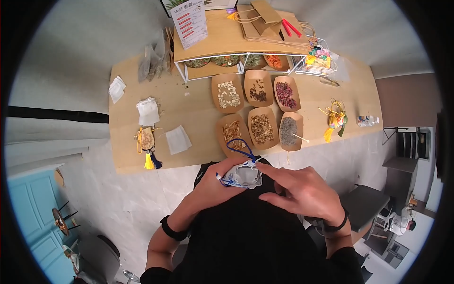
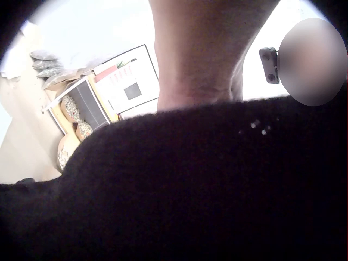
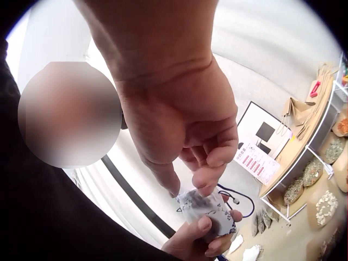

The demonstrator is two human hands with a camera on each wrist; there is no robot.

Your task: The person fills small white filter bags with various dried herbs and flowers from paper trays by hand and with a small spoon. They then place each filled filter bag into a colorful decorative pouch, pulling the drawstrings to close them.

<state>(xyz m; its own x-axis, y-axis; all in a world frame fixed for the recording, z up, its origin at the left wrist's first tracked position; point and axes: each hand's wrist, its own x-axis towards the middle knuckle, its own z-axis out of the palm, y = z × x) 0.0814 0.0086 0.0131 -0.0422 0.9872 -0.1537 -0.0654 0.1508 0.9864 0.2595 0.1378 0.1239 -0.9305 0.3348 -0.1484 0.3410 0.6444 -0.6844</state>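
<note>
My left hand (image 1: 210, 190) grips a small blue-and-white patterned pouch (image 1: 230, 180) in front of the black shirt. Something whitish and translucent (image 1: 248, 175) shows in its mouth, and a blue cord (image 1: 242, 142) loops up from it. The index finger of my right hand (image 1: 302, 191) reaches to the pouch's upper edge, its thumb held apart. In the right wrist view, fingers of my right hand (image 3: 182, 122) are bent above the pouch (image 3: 222, 222), with left fingers (image 3: 190, 235) around it. Black cloth hides my left hand in the left wrist view.
Several paper trays (image 1: 261, 127) of dried herbs stand on the wooden table (image 1: 189, 102). White packets (image 1: 178, 139) and a tasselled pouch (image 1: 147, 138) lie left; another tasselled pouch (image 1: 336, 118) and a bottle (image 1: 367, 121) lie right. Behind is a raised shelf (image 1: 222, 33) with paper bags (image 1: 266, 21).
</note>
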